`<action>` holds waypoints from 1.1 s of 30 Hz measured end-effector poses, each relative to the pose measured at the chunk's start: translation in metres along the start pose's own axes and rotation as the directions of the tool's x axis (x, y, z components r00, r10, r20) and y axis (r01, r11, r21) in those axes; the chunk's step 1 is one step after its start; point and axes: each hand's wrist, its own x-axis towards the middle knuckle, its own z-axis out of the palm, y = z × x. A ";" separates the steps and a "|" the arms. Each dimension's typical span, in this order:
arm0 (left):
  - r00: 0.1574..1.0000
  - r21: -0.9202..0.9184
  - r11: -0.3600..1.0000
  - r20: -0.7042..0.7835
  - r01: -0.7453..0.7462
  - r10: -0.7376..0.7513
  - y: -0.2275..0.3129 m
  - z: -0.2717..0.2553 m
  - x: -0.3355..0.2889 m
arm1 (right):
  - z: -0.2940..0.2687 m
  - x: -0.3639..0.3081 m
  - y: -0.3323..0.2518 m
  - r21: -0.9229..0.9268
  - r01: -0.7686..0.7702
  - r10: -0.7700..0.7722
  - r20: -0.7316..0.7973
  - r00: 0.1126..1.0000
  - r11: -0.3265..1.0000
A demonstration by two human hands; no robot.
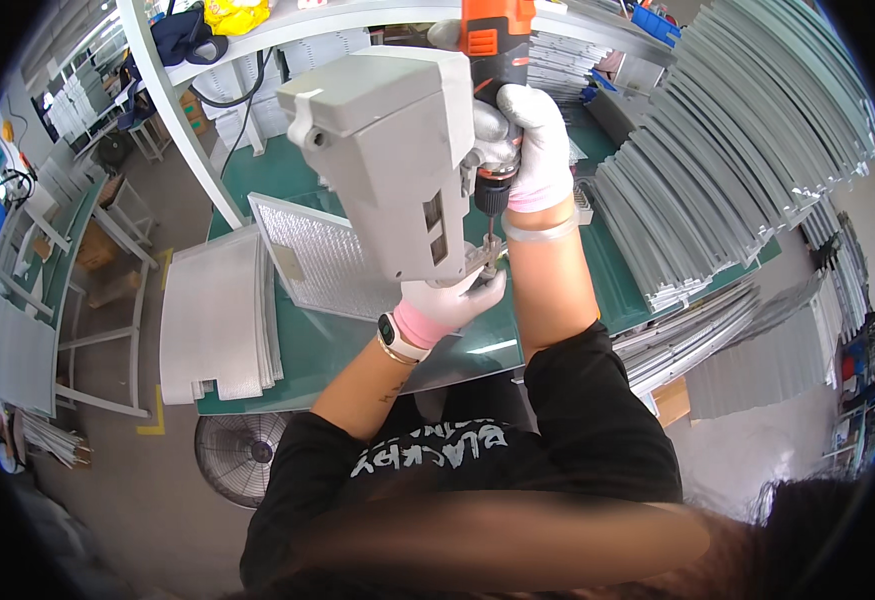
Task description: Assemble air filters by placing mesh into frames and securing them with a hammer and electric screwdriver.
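Observation:
My right hand (540,145), in a white glove with a pink cuff, is wrapped round the front of an orange and black cordless drill (497,50). The drill points down toward me, its long bit (490,232) below the black chuck. My left hand (457,302), gloved alike, is closed below the bit's tip on a small metal part (487,264); its exact shape is partly hidden. A large grey box-shaped housing (382,150) with slots in its side stands close against the drill; how they join is hidden. Behind it leans a silvery textured panel (307,255) on the green tabletop (337,365).
Flat pale sheets (219,320) are stacked at the table's left. Long rows of grey pleated panels (717,160) rise at the right. A white shelf frame (172,110) crosses the back, with a yellow bag (237,14) on it. A floor fan (239,455) stands below the table.

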 end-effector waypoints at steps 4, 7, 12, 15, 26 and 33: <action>1.000 -0.096 0.995 -0.021 -0.012 0.010 0.002 0.001 0.003 | 0.004 0.000 -0.004 0.098 -0.034 0.027 0.065 0.998 0.995; 0.996 -0.100 0.992 -0.056 -0.078 0.073 0.000 0.000 0.004 | 0.004 -0.003 -0.004 0.099 -0.021 0.016 0.050 0.999 0.995; 0.998 -0.191 0.982 0.063 0.010 0.003 -0.012 0.005 -0.007 | 0.013 -0.008 -0.010 0.079 0.014 -0.017 0.035 0.999 0.997; 0.990 -0.093 0.989 -0.094 -0.118 0.109 0.001 0.002 0.007 | 0.010 -0.013 -0.013 0.076 0.052 -0.060 0.102 0.993 0.996; 0.814 0.043 0.988 0.572 -0.149 0.098 0.038 -0.119 -0.072 | 0.038 0.015 -0.065 0.052 0.289 -0.239 -0.434 0.869 0.956; 0.445 -0.133 0.957 0.863 -0.257 0.239 0.010 -0.169 -0.251 | -0.005 -0.002 -0.056 0.190 0.229 -0.198 -0.166 0.966 0.955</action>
